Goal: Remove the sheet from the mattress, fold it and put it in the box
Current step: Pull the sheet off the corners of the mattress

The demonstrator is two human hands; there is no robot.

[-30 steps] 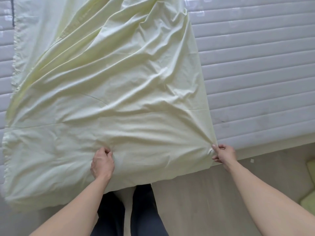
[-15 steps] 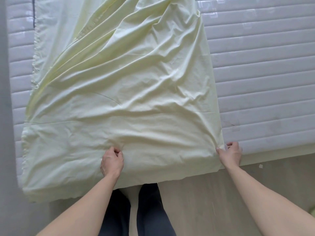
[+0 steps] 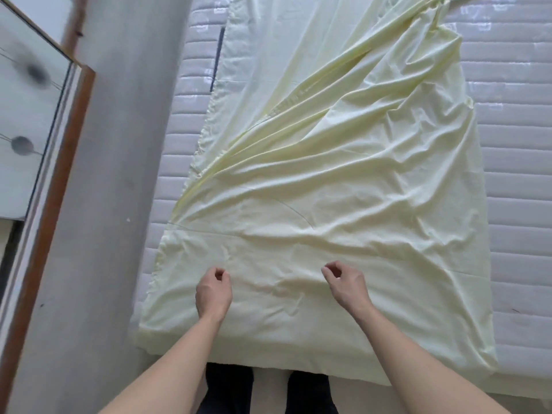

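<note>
The pale yellow sheet [image 3: 343, 180] lies folded lengthwise and wrinkled on the white quilted mattress [image 3: 522, 174], its near end hanging over the mattress's front edge. My left hand [image 3: 213, 291] and my right hand [image 3: 348, 285] are side by side over the sheet's near end, a forearm's width apart. Both have the fingers curled in towards the thumb. No fabric is gathered or lifted at either hand. The box is not in view.
A grey wall panel [image 3: 104, 204] runs along the mattress's left side, with a brown-framed glass panel [image 3: 47, 204] beyond it. My legs in dark trousers [image 3: 230, 389] stand at the bed's front edge. Bare mattress shows to the right of the sheet.
My right hand let go of the sheet's near right corner and moved left to the middle. My left hand released its pinch of fabric. The view swung to the left.
</note>
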